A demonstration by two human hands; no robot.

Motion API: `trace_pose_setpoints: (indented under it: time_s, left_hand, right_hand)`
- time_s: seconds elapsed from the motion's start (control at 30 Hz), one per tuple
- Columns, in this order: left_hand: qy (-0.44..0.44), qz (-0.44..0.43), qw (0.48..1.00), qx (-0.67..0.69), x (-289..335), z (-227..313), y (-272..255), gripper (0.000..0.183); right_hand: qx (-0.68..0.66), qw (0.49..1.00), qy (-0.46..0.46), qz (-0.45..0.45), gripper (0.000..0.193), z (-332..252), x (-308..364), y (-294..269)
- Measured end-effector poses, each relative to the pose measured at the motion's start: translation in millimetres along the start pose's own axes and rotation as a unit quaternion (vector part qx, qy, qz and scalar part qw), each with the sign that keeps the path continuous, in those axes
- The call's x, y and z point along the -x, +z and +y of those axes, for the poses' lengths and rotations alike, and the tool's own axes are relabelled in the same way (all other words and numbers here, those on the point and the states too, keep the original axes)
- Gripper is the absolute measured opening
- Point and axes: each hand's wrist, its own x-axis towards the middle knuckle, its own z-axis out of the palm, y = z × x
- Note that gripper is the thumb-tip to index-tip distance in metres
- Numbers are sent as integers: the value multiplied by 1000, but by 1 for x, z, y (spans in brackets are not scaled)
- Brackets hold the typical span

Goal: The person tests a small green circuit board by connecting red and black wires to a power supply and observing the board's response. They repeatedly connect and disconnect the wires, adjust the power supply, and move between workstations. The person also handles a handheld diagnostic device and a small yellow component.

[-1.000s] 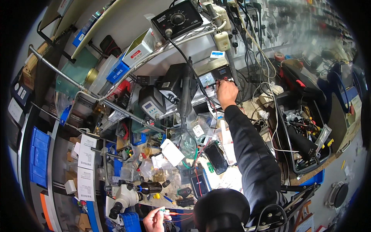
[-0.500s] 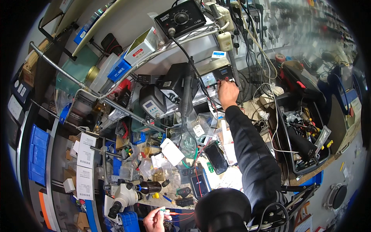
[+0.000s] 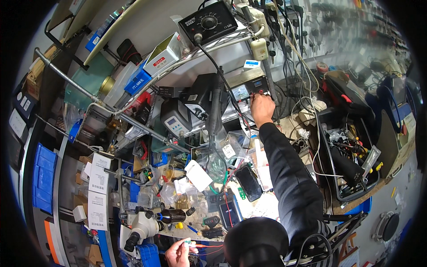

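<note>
Against the instrument [image 3: 247,86]: the right hand [image 3: 263,109].

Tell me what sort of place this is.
Probably an electronics repair workbench: a white microscope at left, a dark phone-like device lying mid-bench, and the right hand at an instrument's front panel.

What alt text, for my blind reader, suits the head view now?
A person's right hand is at the front of a boxy instrument; the left hand pinches a small green part near a red lead. The bench is cluttered.

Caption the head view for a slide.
Left hand holds a small green part; right hand at an instrument's front panel.
</note>
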Motion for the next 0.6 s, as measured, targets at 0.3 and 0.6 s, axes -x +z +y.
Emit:
trace_pose_setpoints:
  time_s: [0.3, 0.6]
  left_hand:
    - [5, -6, 1000, -5, -2, 2, 1, 27]
    - [-2, -6, 1000, -13, -3, 4, 2, 28]
  right_hand:
    - [4, 1000, 1, -10, 24, 0, 0, -1]
    - [2, 1000, -1, -9, 25, -1, 0, -3]
